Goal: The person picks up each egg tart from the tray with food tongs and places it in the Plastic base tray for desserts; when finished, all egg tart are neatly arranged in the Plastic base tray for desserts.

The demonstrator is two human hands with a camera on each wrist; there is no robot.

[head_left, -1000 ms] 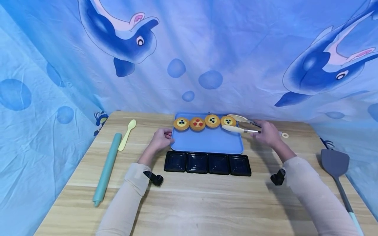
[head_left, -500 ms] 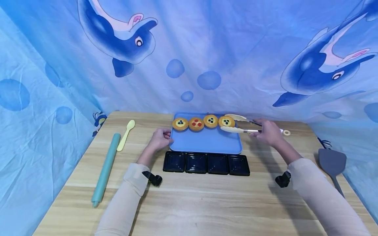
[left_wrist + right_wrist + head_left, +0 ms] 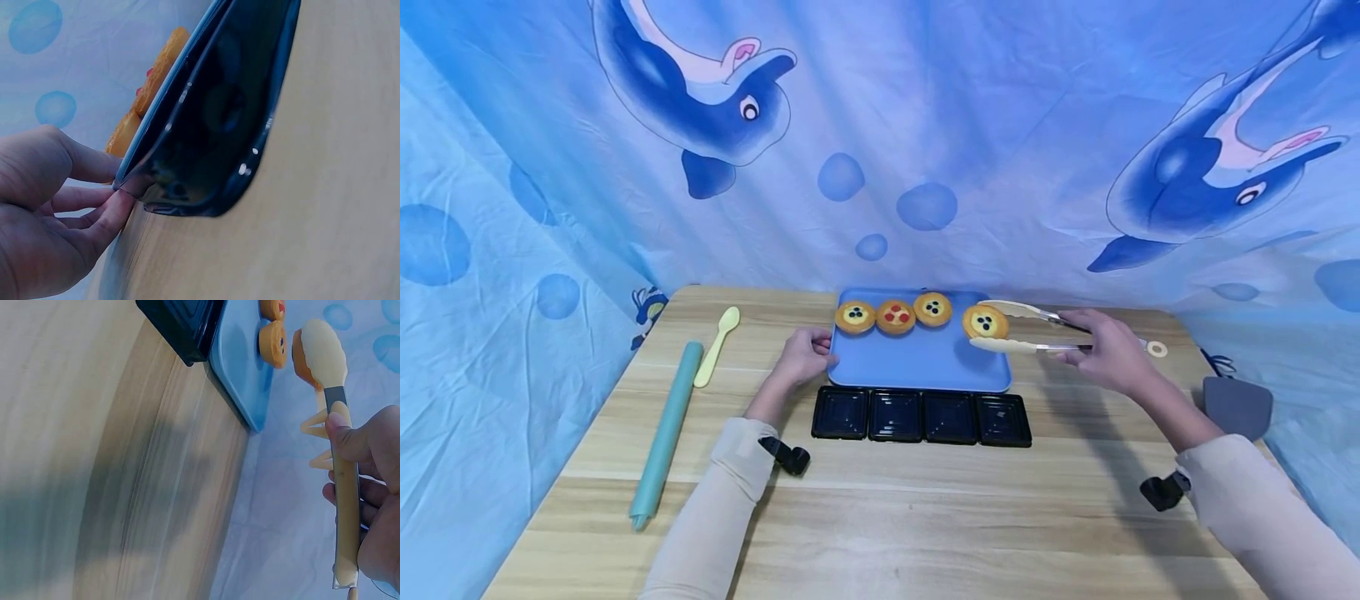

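My right hand (image 3: 1112, 350) grips a pair of tongs (image 3: 1009, 345) with cream-coloured tips. Between the tips is an egg tart (image 3: 985, 322) with dark berries, raised above the right end of a blue tray (image 3: 917, 358). In the right wrist view the thumb presses on one arm of the tongs (image 3: 345, 506), and the tart (image 3: 302, 361) hangs apart from the tray. At the tray's left edge my left hand (image 3: 802, 357) pinches the rim, thumb above and fingers below in the left wrist view. Three tarts stay along the back: a berry one (image 3: 855, 317), a red-topped one (image 3: 896, 317), another berry one (image 3: 933, 309).
A black container (image 3: 895, 417) with several square compartments lies right in front of the tray. To the left are a yellow spoon (image 3: 718, 346) and a green rolling pin (image 3: 667, 437). A grey spatula (image 3: 1237, 407) lies far right. A blue curtain (image 3: 880, 167) hangs behind the table.
My right hand has moved right and slightly nearer, and the tongs have lifted the rightmost tart off the tray, away from its neighbour. The left hand has kept its place at the rim.
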